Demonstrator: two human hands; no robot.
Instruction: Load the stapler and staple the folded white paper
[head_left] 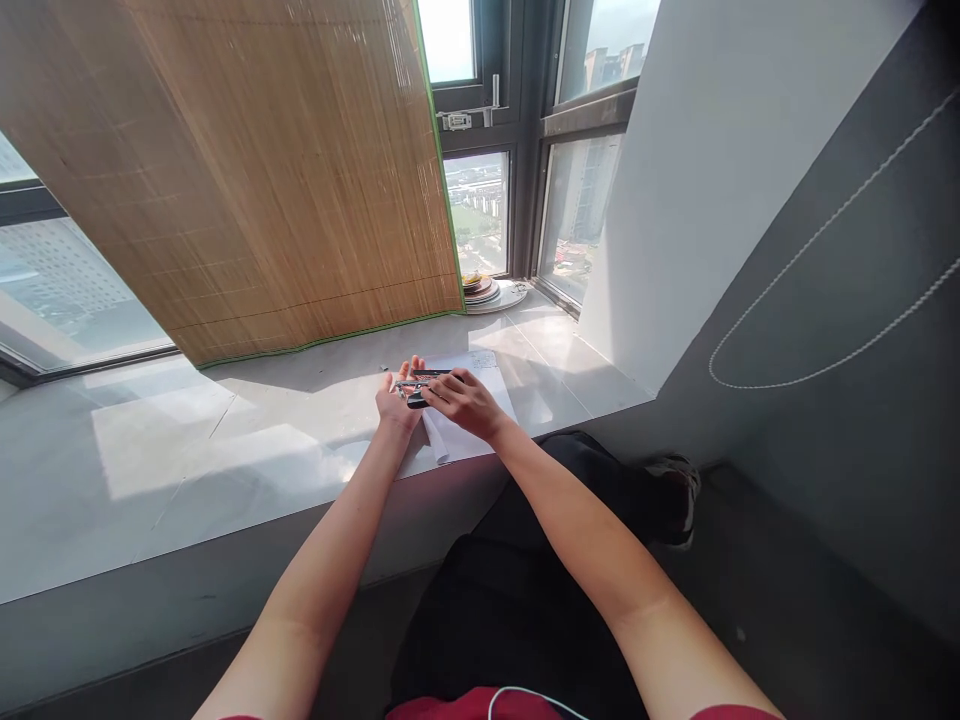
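Note:
Over the windowsill, my right hand (466, 402) grips a black and silver stapler (418, 399) whose arms are swung apart. My left hand (397, 402) is palm up at the stapler's far end, fingers and thumb spread. Part of the stapler lies over the left palm; whether small staples rest there is too fine to make out. Beneath both hands lie white papers (495, 395) with some handwriting near the upper right corner. One near edge of the paper is curled into a roll.
A bamboo blind (300, 180) hangs over the window at left. Stacked plates (487, 292) stand in the sill's far corner. A small dark bit (385, 368) lies on the sill (285, 450). A beaded cord (795, 382) loops at right. My leg and shoe (675, 500) are below the sill's edge.

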